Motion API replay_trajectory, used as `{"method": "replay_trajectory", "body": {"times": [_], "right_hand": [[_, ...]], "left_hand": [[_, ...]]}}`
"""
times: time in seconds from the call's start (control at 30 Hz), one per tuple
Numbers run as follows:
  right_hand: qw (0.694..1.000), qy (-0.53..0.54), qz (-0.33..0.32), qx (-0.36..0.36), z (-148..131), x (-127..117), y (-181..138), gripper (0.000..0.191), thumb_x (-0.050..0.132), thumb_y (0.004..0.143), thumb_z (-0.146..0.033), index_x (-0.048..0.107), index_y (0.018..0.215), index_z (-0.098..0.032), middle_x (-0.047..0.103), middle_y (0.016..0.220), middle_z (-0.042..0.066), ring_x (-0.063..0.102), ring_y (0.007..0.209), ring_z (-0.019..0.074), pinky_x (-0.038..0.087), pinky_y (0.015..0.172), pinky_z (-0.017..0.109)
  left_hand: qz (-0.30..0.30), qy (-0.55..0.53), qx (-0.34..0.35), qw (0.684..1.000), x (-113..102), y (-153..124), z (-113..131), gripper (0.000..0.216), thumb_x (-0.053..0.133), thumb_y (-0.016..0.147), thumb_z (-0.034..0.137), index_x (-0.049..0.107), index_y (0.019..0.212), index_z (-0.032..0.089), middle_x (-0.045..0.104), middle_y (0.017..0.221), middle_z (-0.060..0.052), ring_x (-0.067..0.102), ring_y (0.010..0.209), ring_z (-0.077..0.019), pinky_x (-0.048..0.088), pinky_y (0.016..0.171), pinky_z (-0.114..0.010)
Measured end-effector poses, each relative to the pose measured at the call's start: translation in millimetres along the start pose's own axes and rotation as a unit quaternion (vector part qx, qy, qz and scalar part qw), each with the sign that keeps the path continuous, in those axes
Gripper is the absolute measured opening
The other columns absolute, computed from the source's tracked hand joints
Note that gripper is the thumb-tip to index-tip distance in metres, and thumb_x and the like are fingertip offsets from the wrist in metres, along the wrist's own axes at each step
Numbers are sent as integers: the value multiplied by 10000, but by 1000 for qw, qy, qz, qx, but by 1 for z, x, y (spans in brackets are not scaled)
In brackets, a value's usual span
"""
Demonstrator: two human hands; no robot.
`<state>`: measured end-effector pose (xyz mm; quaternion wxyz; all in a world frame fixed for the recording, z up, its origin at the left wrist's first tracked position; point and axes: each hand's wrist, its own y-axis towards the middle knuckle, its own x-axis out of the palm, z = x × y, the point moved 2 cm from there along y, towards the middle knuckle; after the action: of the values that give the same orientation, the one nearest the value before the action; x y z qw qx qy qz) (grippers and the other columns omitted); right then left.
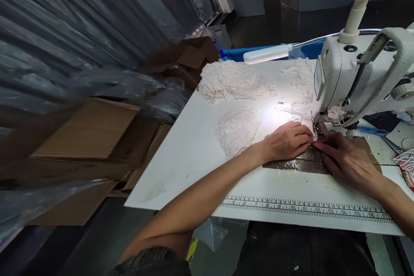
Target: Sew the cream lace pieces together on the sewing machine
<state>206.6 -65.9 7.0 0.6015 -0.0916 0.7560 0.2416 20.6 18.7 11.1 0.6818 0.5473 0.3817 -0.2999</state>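
Under the needle of a white sewing machine [333, 64], a strip of white lace [296, 114] lies in bright lamp light. My left hand [289, 140] is closed at the lace just left of the presser foot, fingertips bunched against its edge. From the right, my right hand [344, 155] pinches at the same edge, thumb and forefinger nearly meeting the left fingers. The bit of cloth between the fingertips is mostly hidden. Both hands rest over a brown taped patch [297, 164] on the white table [181, 159].
Two lace heaps, a large one [233, 79] and a smaller one [237, 131], lie to the left. A lamp [268, 54] hangs over the table. Blue-handled snips [371, 130] sit right of the needle. A printed ruler [291, 207] edges the front; cardboard boxes [87, 129] stand left.
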Motion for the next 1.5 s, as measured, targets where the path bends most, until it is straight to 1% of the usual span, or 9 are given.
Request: {"method": "replay_trajectory", "body": {"times": [0.3, 0.47, 0.67, 0.8, 0.97, 1.17, 1.3, 1.4, 1.5], "right_hand": [[999, 21, -26, 17, 1, 3, -1, 372, 374, 993, -341, 640, 1245, -276, 569, 1100, 129, 612, 903, 236, 561, 648, 343], [999, 28, -17, 24, 1, 3, -2, 356, 414, 970, -340, 666, 1210, -268, 586, 1062, 124, 619, 871, 246, 553, 624, 347], [979, 196, -36, 51, 23, -33, 5, 394, 394, 928, -343, 709, 1125, -211, 645, 1001, 109, 640, 824, 205, 547, 716, 351], [989, 86, 24, 114, 61, -58, 2, 479, 395, 877, -440, 726, 1074, -155, 648, 1062, 173, 638, 854, 271, 517, 717, 426], [995, -24, 4, 101, 91, -44, -9, 568, 326, 895, -542, 725, 1007, -155, 640, 980, 204, 601, 856, 345, 487, 658, 476], [992, -55, 38, 111, 71, -43, -6, 589, 138, 961, -530, 629, 825, -235, 609, 901, 184, 571, 911, 375, 480, 731, 530], [982, 31, 78, 167, 47, -52, -10, 492, 231, 935, -641, 506, 782, -262, 596, 793, 145, 609, 811, 333, 498, 695, 476], [959, 172, -7, 224, 32, -43, -15, 422, 306, 934, -629, 466, 802, -262, 591, 607, 57, 561, 515, 233, 478, 533, 389], [953, 212, -45, 212, 20, -32, -12, 409, 357, 904, -631, 479, 890, -241, 651, 671, 51, 579, 515, 212, 461, 518, 345]], "left_hand": [[49, 21, -35, 998, 1, 3, 4, 211, 466, 985, 200, 644, 877, 163, 699, 880, -41, 635, 786, -123, 519, 714, -284], [12, 5, -23, 1000, 4, 3, 3, 253, 429, 1004, 214, 655, 902, 159, 710, 901, -53, 640, 803, -136, 509, 702, -282], [-12, -36, -49, 998, 2, 1, 4, 256, 434, 1003, 218, 659, 907, 144, 711, 931, -64, 648, 830, -147, 501, 735, -295], [-22, -61, -67, 996, 2, 0, 5, 257, 447, 1005, 236, 664, 904, 144, 710, 938, -63, 651, 862, -142, 510, 769, -297], [-10, -25, -47, 999, 5, 0, 5, 255, 437, 1013, 248, 647, 923, 135, 696, 956, -80, 642, 865, -150, 525, 760, -311], [-23, 0, -53, 998, 9, -1, 3, 277, 349, 1026, 177, 603, 928, 127, 668, 811, -68, 613, 754, -137, 544, 716, -291], [-23, -91, -71, 993, 5, -1, 4, 260, 361, 996, 117, 614, 945, 147, 689, 943, -78, 639, 887, -128, 561, 774, -273], [2, -148, -137, 980, 3, 1, 4, 113, 501, 952, 181, 607, 976, 149, 702, 959, -70, 660, 903, -142, 572, 773, -299], [20, -220, -233, 947, 4, 4, 0, 154, 618, 890, 231, 559, 1002, 144, 724, 918, -62, 683, 839, -147, 570, 729, -297]]}}
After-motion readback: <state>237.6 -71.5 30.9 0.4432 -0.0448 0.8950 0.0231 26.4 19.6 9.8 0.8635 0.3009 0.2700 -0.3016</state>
